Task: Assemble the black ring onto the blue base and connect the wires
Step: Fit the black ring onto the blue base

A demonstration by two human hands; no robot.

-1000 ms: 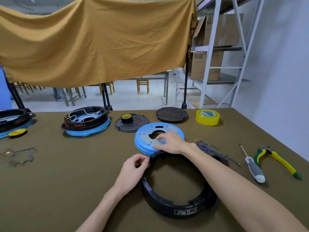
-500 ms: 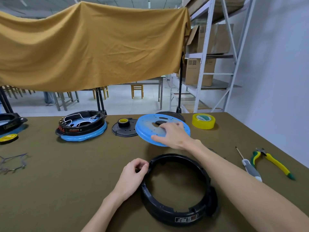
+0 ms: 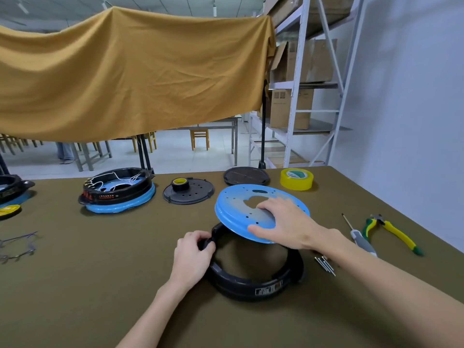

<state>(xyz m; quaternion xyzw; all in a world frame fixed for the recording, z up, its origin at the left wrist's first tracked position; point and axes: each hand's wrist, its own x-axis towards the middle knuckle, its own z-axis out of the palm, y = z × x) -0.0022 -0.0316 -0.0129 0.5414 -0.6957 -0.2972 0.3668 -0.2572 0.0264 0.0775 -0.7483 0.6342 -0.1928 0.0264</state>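
Note:
The black ring (image 3: 251,285) lies flat on the green table in front of me. My left hand (image 3: 193,257) grips its left rim, fingers curled over the edge. My right hand (image 3: 286,222) holds the round blue base (image 3: 236,207) by its near edge, thumb under the front rim and fingers spread on top. The base is lifted and tilted, and its near edge hangs over the ring's far side. The ring's far rim is hidden behind the base. A few thin dark wires or pins (image 3: 325,264) lie on the table just right of the ring.
A finished black-and-blue assembly with white wires (image 3: 118,192) stands at the back left. Behind the base lie a black disc bearing a small tape roll (image 3: 188,192), another black disc (image 3: 246,175) and yellow tape (image 3: 296,179). A screwdriver (image 3: 361,239) and pliers (image 3: 391,233) lie at the right. Loose wires (image 3: 17,244) lie far left.
My right hand has lifted the blue base off the table and brought it nearer, over the far side of the black ring. My left hand has stayed on the ring's left rim.

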